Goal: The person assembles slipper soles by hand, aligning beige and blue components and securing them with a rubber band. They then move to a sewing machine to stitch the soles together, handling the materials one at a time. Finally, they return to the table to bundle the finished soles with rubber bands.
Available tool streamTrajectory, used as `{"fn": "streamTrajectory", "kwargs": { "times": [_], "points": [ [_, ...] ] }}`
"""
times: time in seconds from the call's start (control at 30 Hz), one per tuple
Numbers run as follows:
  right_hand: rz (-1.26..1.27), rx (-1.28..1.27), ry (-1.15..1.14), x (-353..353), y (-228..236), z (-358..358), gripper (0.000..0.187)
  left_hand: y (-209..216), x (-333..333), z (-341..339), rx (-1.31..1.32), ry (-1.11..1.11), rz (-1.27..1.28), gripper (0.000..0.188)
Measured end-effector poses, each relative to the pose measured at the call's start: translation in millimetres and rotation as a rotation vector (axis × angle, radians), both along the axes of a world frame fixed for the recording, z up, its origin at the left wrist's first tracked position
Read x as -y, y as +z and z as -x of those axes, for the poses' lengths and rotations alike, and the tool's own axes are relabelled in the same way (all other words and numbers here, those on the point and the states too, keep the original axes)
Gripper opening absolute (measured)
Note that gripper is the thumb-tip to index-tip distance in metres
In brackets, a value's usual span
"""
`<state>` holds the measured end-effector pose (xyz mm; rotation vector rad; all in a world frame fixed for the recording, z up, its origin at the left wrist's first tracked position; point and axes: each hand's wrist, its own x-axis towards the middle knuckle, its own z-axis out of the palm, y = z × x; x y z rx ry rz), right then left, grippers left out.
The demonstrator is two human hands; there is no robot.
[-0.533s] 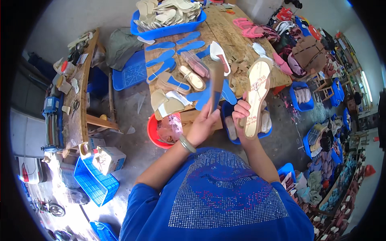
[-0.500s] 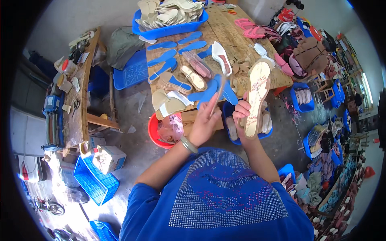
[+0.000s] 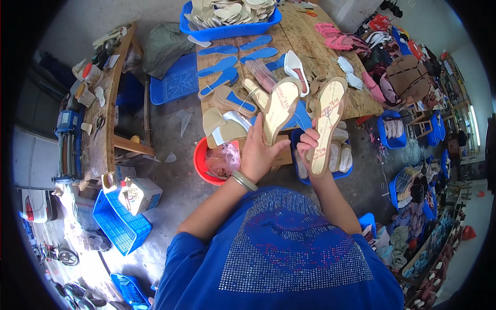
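Observation:
My left hand (image 3: 258,156) grips a cream insole (image 3: 283,105) by its lower end, with the thumb across it and the printed face up. Beside it my right hand (image 3: 309,143) is closed on a second cream insole (image 3: 328,121), held nearly upright with its printed face also up. The two insoles stand apart, side by side, above the near edge of the wooden table. Behind them lie blue sole-shaped pieces (image 3: 218,66), a tied stack of brown insoles (image 3: 230,101) and a white sole with a red inside (image 3: 296,74).
A blue tub (image 3: 227,32) heaped with cream insoles stands at the table's far end. Below the near edge are a red bucket (image 3: 200,164) and a blue basket (image 3: 347,173) of wrapped soles. A wooden bench (image 3: 116,111) runs along the left.
The left hand's insole has turned from edge-on to showing its printed face. My right hand still holds its insole in much the same place. The whole view has shifted slightly.

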<state>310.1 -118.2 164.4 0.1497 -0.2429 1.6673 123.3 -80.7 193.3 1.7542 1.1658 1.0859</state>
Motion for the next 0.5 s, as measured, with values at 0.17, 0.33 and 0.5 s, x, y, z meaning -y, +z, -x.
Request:
{"fn": "streamTrajectory", "kwargs": {
  "times": [0.17, 0.33, 0.5],
  "points": [
    [0.165, 0.372, -0.14, -1, 5, 13, 0.054, -6, -10, 13, 0.548, -0.319, 0.755, 0.057],
    [0.345, 0.746, -0.2, 0, 38, 43, 0.051, 1, 0, 11, 0.888, -0.318, 0.792, 0.047],
    [0.308, 0.923, -0.228, 5, 36, 56, 0.054, 24, 3, 16, 0.9, -0.482, 0.665, 0.045]
  ]
}}
